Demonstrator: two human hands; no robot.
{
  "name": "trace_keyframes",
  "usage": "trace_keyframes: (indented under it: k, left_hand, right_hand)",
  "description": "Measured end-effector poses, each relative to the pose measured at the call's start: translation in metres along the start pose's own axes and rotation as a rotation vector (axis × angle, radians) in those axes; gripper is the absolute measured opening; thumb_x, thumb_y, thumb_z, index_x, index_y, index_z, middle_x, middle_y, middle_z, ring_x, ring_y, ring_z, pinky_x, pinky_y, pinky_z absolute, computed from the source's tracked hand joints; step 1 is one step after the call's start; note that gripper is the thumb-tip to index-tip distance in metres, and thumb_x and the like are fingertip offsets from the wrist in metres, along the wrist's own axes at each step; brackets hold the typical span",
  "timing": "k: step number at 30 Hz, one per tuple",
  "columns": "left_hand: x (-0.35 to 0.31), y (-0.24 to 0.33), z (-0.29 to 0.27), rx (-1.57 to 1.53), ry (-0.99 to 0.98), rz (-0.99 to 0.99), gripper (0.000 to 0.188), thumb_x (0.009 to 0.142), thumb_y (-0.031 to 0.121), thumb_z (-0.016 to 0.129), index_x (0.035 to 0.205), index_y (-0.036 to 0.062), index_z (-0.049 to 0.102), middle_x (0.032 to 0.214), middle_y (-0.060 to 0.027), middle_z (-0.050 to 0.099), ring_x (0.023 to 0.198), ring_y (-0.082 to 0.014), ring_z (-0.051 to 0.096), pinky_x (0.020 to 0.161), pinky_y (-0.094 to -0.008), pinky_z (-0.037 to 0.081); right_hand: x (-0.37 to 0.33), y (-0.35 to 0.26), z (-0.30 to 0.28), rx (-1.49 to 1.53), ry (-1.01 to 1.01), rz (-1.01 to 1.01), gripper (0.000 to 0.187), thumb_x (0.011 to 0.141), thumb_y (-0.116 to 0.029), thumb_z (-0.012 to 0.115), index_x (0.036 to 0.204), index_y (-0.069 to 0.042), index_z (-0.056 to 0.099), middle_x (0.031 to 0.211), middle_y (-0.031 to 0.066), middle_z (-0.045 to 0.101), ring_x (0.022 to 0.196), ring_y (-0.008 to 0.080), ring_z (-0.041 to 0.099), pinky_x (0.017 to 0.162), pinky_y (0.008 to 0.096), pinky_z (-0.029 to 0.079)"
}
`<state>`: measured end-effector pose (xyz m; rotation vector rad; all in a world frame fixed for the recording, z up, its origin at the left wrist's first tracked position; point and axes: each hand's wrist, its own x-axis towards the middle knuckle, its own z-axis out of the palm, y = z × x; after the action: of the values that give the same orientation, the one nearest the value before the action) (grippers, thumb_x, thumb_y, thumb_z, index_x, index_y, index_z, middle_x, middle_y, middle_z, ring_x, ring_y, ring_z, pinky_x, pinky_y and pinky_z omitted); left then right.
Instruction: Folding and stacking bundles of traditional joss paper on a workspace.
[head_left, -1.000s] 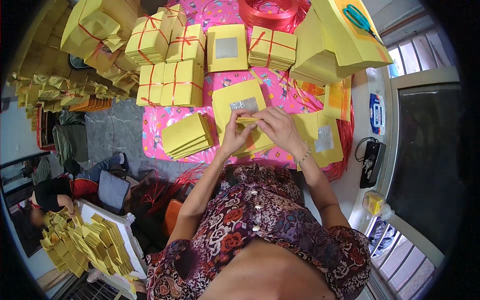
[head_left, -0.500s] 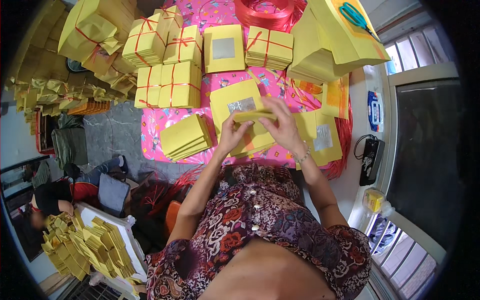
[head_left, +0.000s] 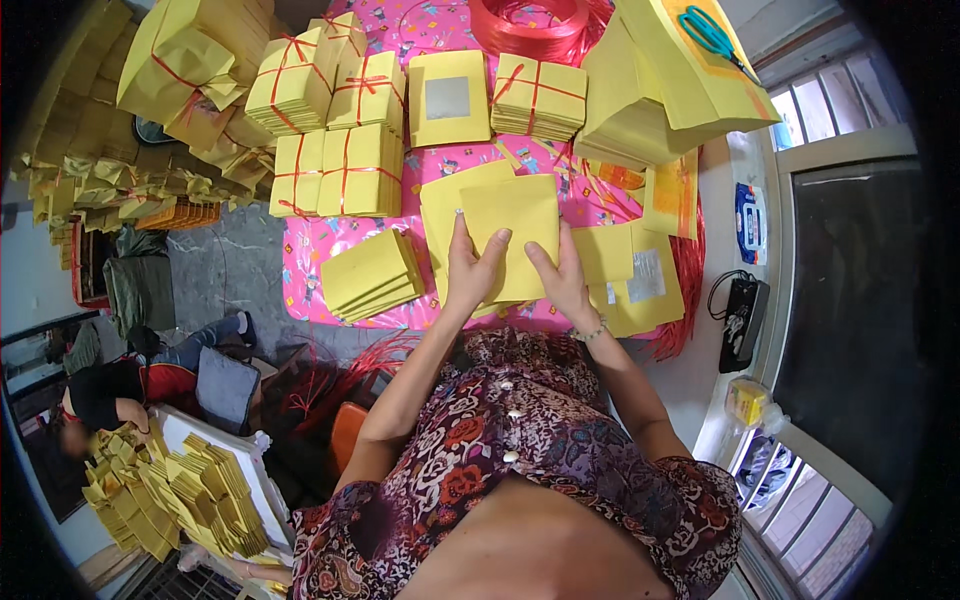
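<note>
A folded yellow paper point(head_left: 512, 212) is between my two hands, its broad plain face turned up. My left hand point(head_left: 474, 262) grips its left side, thumb on top and fingers at the edge or beneath. My right hand point(head_left: 560, 272) holds the lower right part the same way, thumb pointing up the face. Under it lie larger yellow sheets point(head_left: 434, 212), mostly covered. Just right of my right hand is a yellow sheet with a silver square point(head_left: 646, 275). To the left of my left hand lies a slanted stack of folded yellow papers point(head_left: 370, 275).
Bundles tied with red string point(head_left: 360, 170) stand at the back left of the pink patterned tablecloth point(head_left: 440, 160). Teal scissors point(head_left: 708, 30) lie on a tall paper stack point(head_left: 640, 100) at back right. A red string coil point(head_left: 530, 30) sits behind. Another person point(head_left: 105, 385) works at lower left.
The folded paper, seen edge-on before, now lies face up and flat between my hands. My right hand has come down from above it to its lower right side.
</note>
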<state>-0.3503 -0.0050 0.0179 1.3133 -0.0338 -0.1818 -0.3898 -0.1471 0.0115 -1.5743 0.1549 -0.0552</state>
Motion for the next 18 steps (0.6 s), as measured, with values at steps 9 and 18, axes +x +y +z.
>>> trace_keyframes:
  k: [9, 18]
  left_hand:
    - [-0.004, 0.009, 0.007, 0.174, 0.046, 0.098, 0.058, 0.091, 0.010, 0.060, 0.137, -0.0019, 0.026, 0.117, -0.0156, 0.058, 0.108, -0.0204, 0.056, 0.090, -0.0316, 0.046]
    - [0.010, 0.005, -0.006, 0.328, -0.030, 0.147, 0.055, 0.091, 0.009, 0.057, 0.137, 0.0035, 0.027, 0.112, -0.0174, 0.060, 0.103, -0.0224, 0.060, 0.086, -0.0329, 0.049]
  right_hand:
    - [-0.006, -0.005, 0.006, -0.138, 0.110, -0.157, 0.041, 0.089, -0.015, 0.064, 0.120, 0.001, 0.042, 0.106, 0.0138, 0.061, 0.095, 0.0181, 0.061, 0.078, 0.0316, 0.050]
    - [-0.001, 0.006, -0.001, -0.232, 0.032, -0.141, 0.046, 0.087, -0.016, 0.067, 0.121, 0.000, 0.042, 0.105, 0.0157, 0.063, 0.096, 0.0225, 0.064, 0.078, 0.0335, 0.051]
